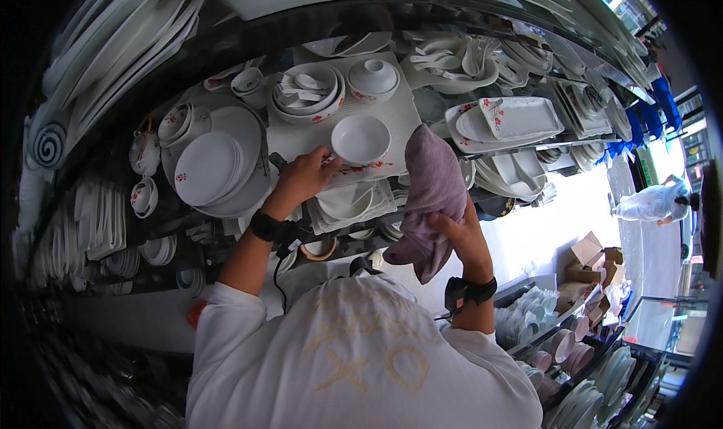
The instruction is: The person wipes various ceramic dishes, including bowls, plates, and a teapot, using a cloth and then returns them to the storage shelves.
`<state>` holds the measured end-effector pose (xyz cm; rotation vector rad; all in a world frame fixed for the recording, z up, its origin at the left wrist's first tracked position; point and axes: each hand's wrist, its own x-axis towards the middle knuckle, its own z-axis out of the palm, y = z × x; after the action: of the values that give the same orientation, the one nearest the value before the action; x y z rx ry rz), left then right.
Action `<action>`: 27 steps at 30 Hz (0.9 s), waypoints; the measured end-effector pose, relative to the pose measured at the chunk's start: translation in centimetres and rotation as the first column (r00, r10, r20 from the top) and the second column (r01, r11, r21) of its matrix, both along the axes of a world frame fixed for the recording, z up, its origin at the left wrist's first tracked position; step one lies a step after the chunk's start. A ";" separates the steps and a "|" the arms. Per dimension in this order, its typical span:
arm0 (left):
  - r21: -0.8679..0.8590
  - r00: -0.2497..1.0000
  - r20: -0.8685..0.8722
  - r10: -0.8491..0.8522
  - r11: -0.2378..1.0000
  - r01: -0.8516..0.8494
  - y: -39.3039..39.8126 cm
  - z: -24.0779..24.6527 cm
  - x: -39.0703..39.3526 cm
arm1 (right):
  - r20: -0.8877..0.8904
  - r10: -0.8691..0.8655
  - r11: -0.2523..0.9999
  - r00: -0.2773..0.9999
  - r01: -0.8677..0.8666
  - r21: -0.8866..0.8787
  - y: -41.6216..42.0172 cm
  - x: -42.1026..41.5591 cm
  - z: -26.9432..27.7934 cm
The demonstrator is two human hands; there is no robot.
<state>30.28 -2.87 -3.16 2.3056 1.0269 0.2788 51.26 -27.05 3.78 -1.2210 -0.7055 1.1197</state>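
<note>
My right hand [458,231] grips a crumpled mauve cloth [435,186], held up at the front of the shelf. My left hand [305,177] is at the front edge of a white ribbed tray [299,141], fingertips beside a white bowl [360,138]. Whether those fingers pinch the tray edge or only rest there is unclear. Red blossoms decorate the front edge below the bowl. Behind it on the tray, nested bowls [339,98] hold several white spoons [308,81]. Next to them sits a lidded bowl [373,79] with a red floral pattern.
Stacked round plates [208,166] stand left of the tray, rectangular dishes [519,118] to the right. Below are more bowls [345,202]. A dark shelf edge [316,19] runs overhead. Cardboard boxes [587,259] and stacked crockery [565,344] lie behind right; a person [652,200] is farther off.
</note>
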 end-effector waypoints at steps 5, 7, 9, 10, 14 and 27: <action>-0.082 0.990 0.141 -0.026 0.996 0.038 0.3 -1.2 -0.4 | -0.063 -0.070 0.997 0.996 0.072 0.030 -0.1 1.5 -3.0; -0.190 0.972 0.233 -0.035 0.978 0.081 0.5 -0.9 -0.4 | -0.141 -0.128 0.989 0.982 0.137 0.053 0.5 1.6 -3.5; -0.303 0.971 0.240 0.000 0.950 0.075 0.2 -0.1 -0.6 | -0.242 -0.172 0.976 0.955 0.198 0.088 1.4 1.3 -4.0; -0.362 0.980 0.199 0.031 0.931 0.044 -0.4 1.0 -0.7 | -0.304 -0.188 0.966 0.934 0.231 0.112 1.9 1.2 -4.3; -0.435 0.975 0.211 0.069 0.900 0.030 -2.7 3.6 -2.1 | -0.288 -0.163 0.961 0.944 0.218 0.168 4.0 -0.5 -3.9; -0.842 0.877 0.370 0.308 0.510 0.176 -8.7 7.1 -9.8 | -0.103 -0.224 0.963 0.969 0.236 0.127 8.3 -11.3 -3.7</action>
<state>20.50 -11.58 3.95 1.1634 0.7281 0.2635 39.98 -18.71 0.13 -1.0981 -0.5496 0.9096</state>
